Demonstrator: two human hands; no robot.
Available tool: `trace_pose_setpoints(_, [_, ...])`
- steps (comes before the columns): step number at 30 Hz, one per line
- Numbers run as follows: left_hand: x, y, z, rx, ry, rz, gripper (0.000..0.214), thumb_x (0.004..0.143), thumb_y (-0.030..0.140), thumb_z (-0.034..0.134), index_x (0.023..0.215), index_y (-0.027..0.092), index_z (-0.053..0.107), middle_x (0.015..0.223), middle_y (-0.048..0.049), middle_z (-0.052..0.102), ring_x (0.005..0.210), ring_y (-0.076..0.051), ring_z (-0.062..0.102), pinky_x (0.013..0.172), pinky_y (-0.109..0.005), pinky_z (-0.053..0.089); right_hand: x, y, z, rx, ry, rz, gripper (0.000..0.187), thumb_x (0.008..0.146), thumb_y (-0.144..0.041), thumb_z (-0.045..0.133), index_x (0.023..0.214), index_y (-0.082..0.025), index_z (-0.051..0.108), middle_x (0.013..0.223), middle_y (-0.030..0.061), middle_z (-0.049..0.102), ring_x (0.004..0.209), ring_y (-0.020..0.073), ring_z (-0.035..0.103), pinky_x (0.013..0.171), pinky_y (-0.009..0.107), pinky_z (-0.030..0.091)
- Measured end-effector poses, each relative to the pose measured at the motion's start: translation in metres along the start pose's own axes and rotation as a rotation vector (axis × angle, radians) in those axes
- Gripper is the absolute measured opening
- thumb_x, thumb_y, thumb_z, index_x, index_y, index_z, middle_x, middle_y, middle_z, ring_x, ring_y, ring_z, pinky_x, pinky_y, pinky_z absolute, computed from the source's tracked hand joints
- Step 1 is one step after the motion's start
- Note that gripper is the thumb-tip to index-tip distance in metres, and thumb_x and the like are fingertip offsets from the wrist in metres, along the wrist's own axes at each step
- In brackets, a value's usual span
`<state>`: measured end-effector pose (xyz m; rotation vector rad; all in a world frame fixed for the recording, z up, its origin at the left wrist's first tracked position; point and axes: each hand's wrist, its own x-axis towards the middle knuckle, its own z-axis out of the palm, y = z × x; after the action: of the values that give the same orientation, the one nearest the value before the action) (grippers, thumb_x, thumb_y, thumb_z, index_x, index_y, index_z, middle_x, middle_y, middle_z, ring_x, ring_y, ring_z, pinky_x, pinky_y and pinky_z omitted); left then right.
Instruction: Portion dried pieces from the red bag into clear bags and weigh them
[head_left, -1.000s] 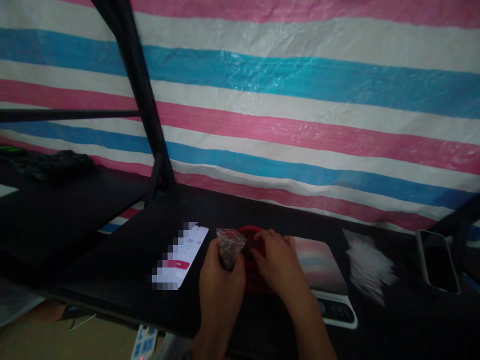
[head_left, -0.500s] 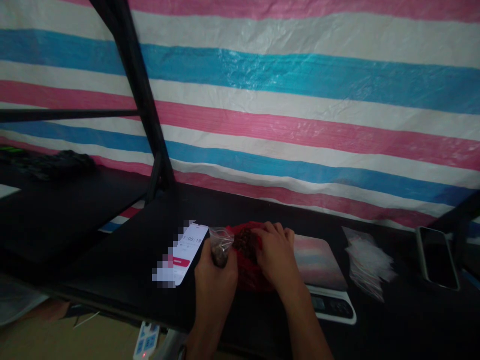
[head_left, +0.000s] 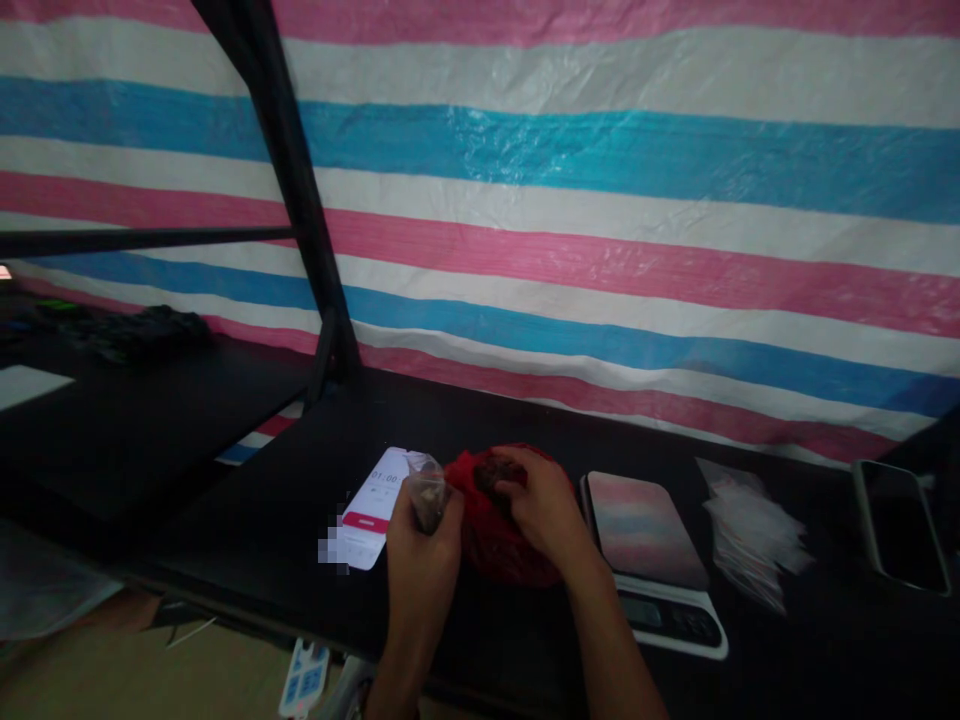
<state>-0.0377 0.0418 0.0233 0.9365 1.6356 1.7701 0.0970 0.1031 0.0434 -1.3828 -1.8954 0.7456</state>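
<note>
Hands meet near the front edge of the black worktop [head_left: 247,520], a little left of its middle. The left hand [head_left: 421,545] has its fingers clenched round a small clear plastic bag with dark bits inside [head_left: 426,490], held upright just above the worktop. The right hand [head_left: 544,510] lies on top of a crumpled red plastic bag [head_left: 487,535] that sits on the worktop right beside the small bag; its fingers curl down into the red bag's open mouth among dark contents, but whether they pinch anything cannot be told. Touching the left hand's far side lies a lit white phone screen showing a timer and a red button [head_left: 371,505]. Just right of the red bag stands a flat white kitchen scale with a shiny plate [head_left: 649,530], close to the front edge. Further right lies a loose heap of empty clear bags [head_left: 754,530], then a dark phone [head_left: 900,525] by the right edge. Bare worktop stretches left of the timer and behind the hands, up to the pink, white and blue striped tarpaulin [head_left: 600,200] along the back edge. A black slanted frame post [head_left: 300,200] rises at the back left corner.
</note>
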Motion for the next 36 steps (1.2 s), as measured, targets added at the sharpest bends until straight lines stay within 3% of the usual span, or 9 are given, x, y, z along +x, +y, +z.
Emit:
trace_pose_setpoints(4, [-0.003, -0.004, 0.0, 0.199, -0.096, 0.171, 0.016, 0.084, 0.029, 0.065, 0.099, 0.023, 0.065, 0.085, -0.0002, 0.071, 0.078, -0.021, 0.066, 0.074, -0.033, 0.053, -0.003, 0.003, -0.021, 0.11, 0.021, 0.032, 0.038, 0.084, -0.006, 0.066, 0.117, -0.02, 0.079, 0.122, 0.0078, 0.081, 0.116, 0.0247, 0.074, 0.11, 0.041, 0.052])
trace_pose_setpoints(9, [-0.005, -0.008, 0.0, 0.363, -0.265, 0.233, 0.038, 0.09, 0.031, 0.065, 0.128, 0.025, 0.063, 0.118, -0.0073, 0.079, 0.108, -0.029, 0.075, 0.095, -0.045, 0.056, -0.015, -0.009, -0.048, 0.246, 0.044, -0.056, 0.038, 0.081, -0.009, 0.067, 0.114, -0.023, 0.079, 0.119, 0.005, 0.081, 0.114, 0.0227, 0.073, 0.109, 0.038, 0.052])
trace_pose_setpoints(12, [-0.007, -0.008, 0.001, 0.43, -0.289, 0.308, 0.039, 0.092, 0.032, 0.064, 0.131, 0.026, 0.063, 0.125, -0.0085, 0.078, 0.114, -0.031, 0.075, 0.1, -0.049, 0.055, -0.023, -0.019, -0.055, 0.27, 0.029, -0.108, 0.038, 0.082, -0.007, 0.065, 0.112, -0.024, 0.079, 0.117, 0.0032, 0.08, 0.113, 0.0208, 0.072, 0.108, 0.036, 0.052])
trace_pose_setpoints(17, [-0.008, -0.01, 0.003, 0.532, -0.334, 0.381, 0.031, 0.096, 0.033, 0.062, 0.126, 0.028, 0.064, 0.122, -0.0076, 0.08, 0.111, -0.033, 0.076, 0.098, -0.052, 0.053, -0.029, -0.028, -0.05, 0.2, -0.053, -0.248, 0.043, 0.085, 0.0, 0.058, 0.111, -0.026, 0.081, 0.121, 0.0035, 0.077, 0.116, 0.0188, 0.07, 0.108, 0.034, 0.051])
trace_pose_setpoints(23, [-0.007, -0.012, 0.001, 0.533, -0.338, 0.406, 0.029, 0.095, 0.028, 0.063, 0.124, 0.029, 0.064, 0.127, -0.0063, 0.079, 0.113, -0.031, 0.076, 0.094, -0.047, 0.054, -0.026, -0.03, -0.043, 0.1, -0.072, -0.366, 0.051, 0.087, 0.005, 0.05, 0.112, -0.026, 0.082, 0.124, 0.0057, 0.075, 0.117, 0.019, 0.07, 0.108, 0.035, 0.051])
trace_pose_setpoints(36, [-0.004, -0.012, -0.005, 0.485, -0.34, 0.342, 0.025, 0.096, 0.03, 0.064, 0.121, 0.028, 0.066, 0.113, -0.0046, 0.08, 0.103, -0.029, 0.077, 0.086, -0.041, 0.054, -0.024, -0.026, -0.038, 0.152, -0.049, -0.295, 0.044, 0.086, 0.003, 0.058, 0.111, -0.024, 0.081, 0.121, 0.0043, 0.076, 0.115, 0.0182, 0.07, 0.109, 0.033, 0.05])
